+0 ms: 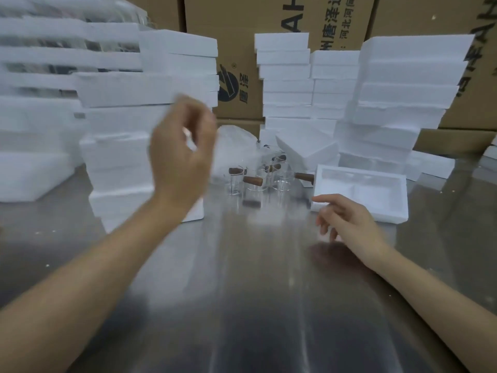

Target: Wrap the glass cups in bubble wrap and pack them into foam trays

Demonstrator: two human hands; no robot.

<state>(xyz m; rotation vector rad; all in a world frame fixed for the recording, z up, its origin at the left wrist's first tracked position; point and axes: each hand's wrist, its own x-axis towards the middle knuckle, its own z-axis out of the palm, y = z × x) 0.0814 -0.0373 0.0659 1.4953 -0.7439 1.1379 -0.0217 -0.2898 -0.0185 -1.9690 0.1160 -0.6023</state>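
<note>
Several clear glass cups with brown wooden handles stand grouped at the middle of the steel table. Behind them lies a crumpled heap of bubble wrap. An open foam tray with compartments sits to the right of the cups. My left hand is raised in front of a foam stack, its fingers loosely curled with nothing in them. My right hand hovers low over the table by the tray's near left corner, fingers relaxed, with nothing in its grasp. The picture is blurred by motion.
Tall stacks of white foam trays rise at the left, and more foam stacks at the back and right. Cardboard boxes form a wall behind. The steel table stretches toward me between my forearms.
</note>
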